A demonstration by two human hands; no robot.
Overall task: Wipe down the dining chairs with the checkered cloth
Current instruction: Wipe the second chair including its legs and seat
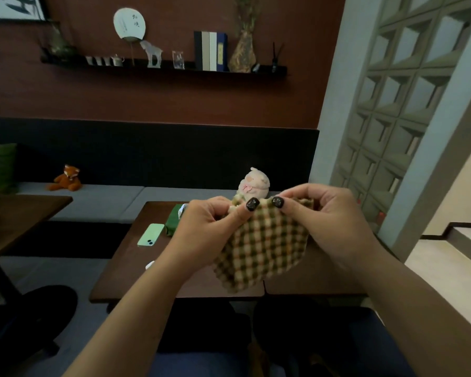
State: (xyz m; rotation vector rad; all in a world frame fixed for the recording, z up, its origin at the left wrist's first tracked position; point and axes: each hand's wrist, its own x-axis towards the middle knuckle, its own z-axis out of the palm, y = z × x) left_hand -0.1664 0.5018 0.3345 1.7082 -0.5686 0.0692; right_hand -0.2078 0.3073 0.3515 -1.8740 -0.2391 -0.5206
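Above a dark wooden table, the left hand and right hand pinch the checkered cloth's top edge, cloth hanging below the fingers.

- Your left hand and right hand pinch the top edge of the cloth; it hangs below your fingertips, above the table.
- Phone on the table, left of your left fingers.
- Plush toy just behind your fingertips.
- Shelf on the wall, far behind and above them.
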